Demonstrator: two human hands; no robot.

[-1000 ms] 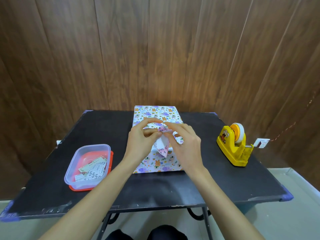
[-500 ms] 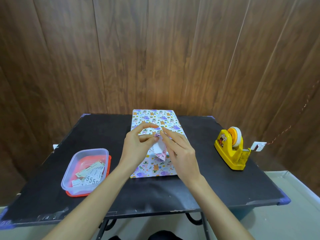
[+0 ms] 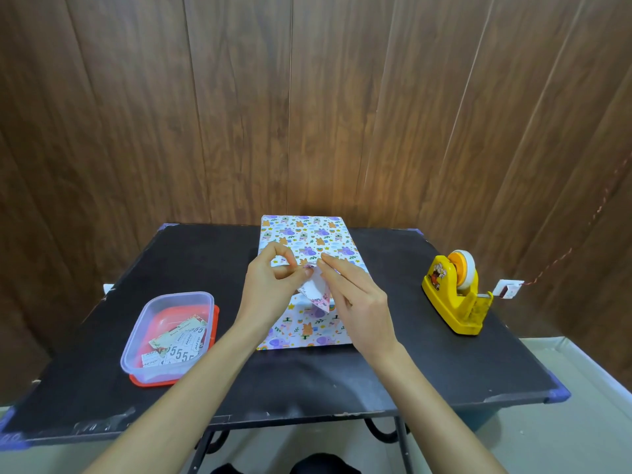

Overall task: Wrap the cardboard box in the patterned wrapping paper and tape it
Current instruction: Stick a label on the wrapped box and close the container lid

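Both hands meet at the near end of the cardboard box (image 3: 304,236), which lies just beyond them on the black tabletop (image 3: 410,357), its top covered by the patterned wrapping paper (image 3: 307,331). The left hand (image 3: 270,290) has its thumb and forefinger curled into a pinch on the tip of a folded triangular flap (image 3: 316,292) of that paper, at the box's near top edge; its other fingers are tucked in. The right hand (image 3: 359,302) is not gripping: its fingers lie straight and close together, their tips resting on the flap and the box edge, right beside the left hand's pinch. The flap hangs down between the two hands with its white underside showing, and below it the rest of the sheet lies flat on the tabletop, towards the person's wrists. Well out to the right of the right hand stands a yellow tape dispenser (image 3: 451,297) with a roll of tape (image 3: 465,270) on it. To the left of the left forearm sits a clear plastic container (image 3: 154,323) holding printed paper tags (image 3: 178,347), set on a red lid (image 3: 214,323). A wooden wall (image 3: 307,97) stands behind.
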